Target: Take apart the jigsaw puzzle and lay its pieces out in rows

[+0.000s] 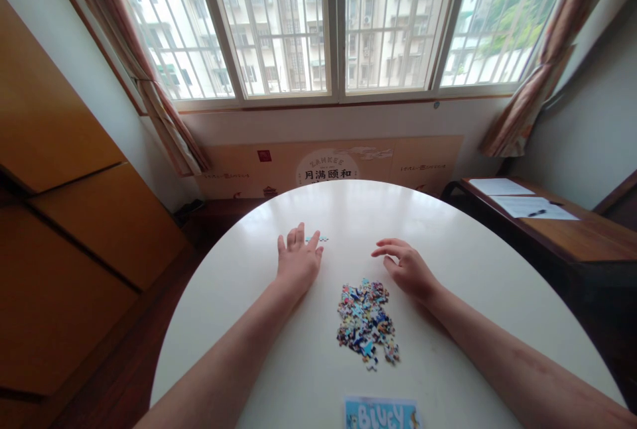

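My left hand (299,258) rests palm down toward the far side of the white round table, fingers spread. Beside its fingers lies a short strip of light blue jigsaw pieces (323,239), partly hidden by the hand. Over the table to the right, my right hand (404,266) has its fingers apart and slightly bent, with nothing visible between them. Between my forearms spreads a heap of loose, many-coloured jigsaw pieces (365,319), nearer to me than both hands.
A blue "BLUEY" picture card or box (382,414) lies at the near edge of view on the round table (223,323). To the right stands a brown wooden table (592,237) with papers (535,207) and a pen. Orange-brown cabinets (64,243) line the left.
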The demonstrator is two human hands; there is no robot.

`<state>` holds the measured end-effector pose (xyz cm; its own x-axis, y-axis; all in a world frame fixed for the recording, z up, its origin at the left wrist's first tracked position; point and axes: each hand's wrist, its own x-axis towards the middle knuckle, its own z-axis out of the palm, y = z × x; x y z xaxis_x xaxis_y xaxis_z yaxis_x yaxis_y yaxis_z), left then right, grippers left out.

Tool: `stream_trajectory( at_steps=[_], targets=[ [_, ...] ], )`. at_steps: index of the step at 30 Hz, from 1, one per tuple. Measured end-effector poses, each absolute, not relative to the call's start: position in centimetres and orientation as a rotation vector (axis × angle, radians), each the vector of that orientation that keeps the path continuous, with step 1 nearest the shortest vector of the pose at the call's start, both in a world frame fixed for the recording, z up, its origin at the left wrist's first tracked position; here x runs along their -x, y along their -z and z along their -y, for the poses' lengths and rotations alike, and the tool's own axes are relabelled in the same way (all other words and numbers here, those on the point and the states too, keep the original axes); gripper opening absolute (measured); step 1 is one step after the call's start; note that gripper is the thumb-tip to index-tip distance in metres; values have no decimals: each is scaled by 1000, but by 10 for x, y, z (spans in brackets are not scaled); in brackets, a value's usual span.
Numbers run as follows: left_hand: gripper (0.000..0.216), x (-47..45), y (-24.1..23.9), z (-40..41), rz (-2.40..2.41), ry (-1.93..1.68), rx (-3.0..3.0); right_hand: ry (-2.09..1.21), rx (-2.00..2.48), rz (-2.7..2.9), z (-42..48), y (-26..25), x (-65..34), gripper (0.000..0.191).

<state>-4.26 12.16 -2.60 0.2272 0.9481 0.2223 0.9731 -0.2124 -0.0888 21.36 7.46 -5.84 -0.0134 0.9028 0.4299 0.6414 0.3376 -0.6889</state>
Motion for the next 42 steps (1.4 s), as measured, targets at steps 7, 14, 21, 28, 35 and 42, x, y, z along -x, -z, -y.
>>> stream_trajectory(
  at_steps=[7,14,21,28,35,42],
  targets=[
    [54,29,28,-111,1861,107,2379,-379,1387,1751,-75,59,-214,35],
    [56,32,28,-115,1936,94,2391,-376,1387,1749,-75,60,-215,34],
    [53,39,28,-118,1951,120,2377,-368,1374,1748,-75,60,-215,34],
    [56,44,20,-120,1978,119,2307,-368,1379,1759,-75,61,-215,34],
    [55,62,15,-130,2093,79,2266,-351,1368,1768,-75,62,-215,34],
    [52,71,17,-137,2121,36,2281,-377,1371,1772,-75,61,-216,34]
  ],
)
